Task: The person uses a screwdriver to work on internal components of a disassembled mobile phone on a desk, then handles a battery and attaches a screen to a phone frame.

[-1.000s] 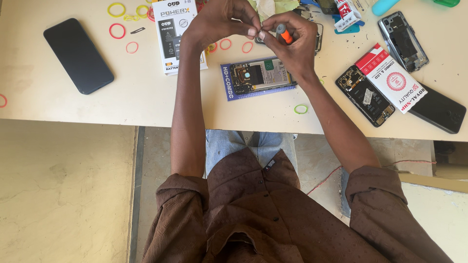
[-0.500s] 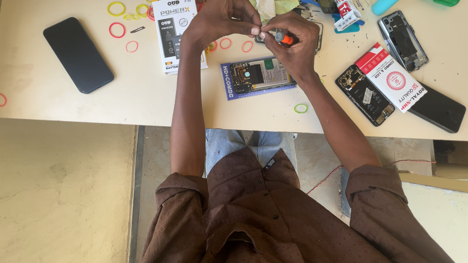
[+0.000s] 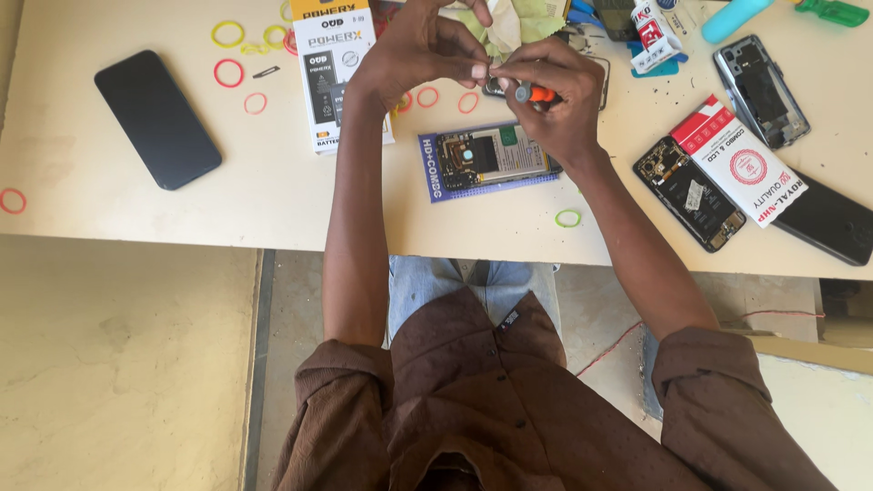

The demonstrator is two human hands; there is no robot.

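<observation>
Right hand [image 3: 555,105] closed around a small screwdriver [image 3: 536,94] with an orange band and grey cap, gripped between thumb and curled fingers, held low over the table [image 3: 273,191]. Left hand [image 3: 418,50] bent in from the other side, fingertips pinched together and meeting the right thumb just at the screwdriver's cap end; whether anything tiny sits in that pinch, cannot tell. Partly hidden under both hands, a dark-rimmed phone part [image 3: 596,86], only its edge showing.

Directly beneath the right wrist, toward the body: an opened phone on a blue packet [image 3: 486,159], lying flat, well short of the table's near edge. Beside the left forearm, a white battery box [image 3: 332,64], touching or just under the wrist. Above the hands, crumpled yellow-green cloth [image 3: 518,23].

Out past the right forearm: a green rubber ring [image 3: 568,218] close to the near edge, then an opened dark phone [image 3: 687,191], a red-and-white box [image 3: 741,159] overlapping it, a black phone [image 3: 832,223] reaching nearly to the table's near edge, and a grey phone frame [image 3: 762,89] farther off.

Out past the left forearm: pink and yellow rubber rings [image 3: 241,68] scattered, a black phone face down [image 3: 156,118], one red ring [image 3: 13,201] at the far left edge. Widest bare stretch of tabletop between the black phone and the left arm, along the near edge.
</observation>
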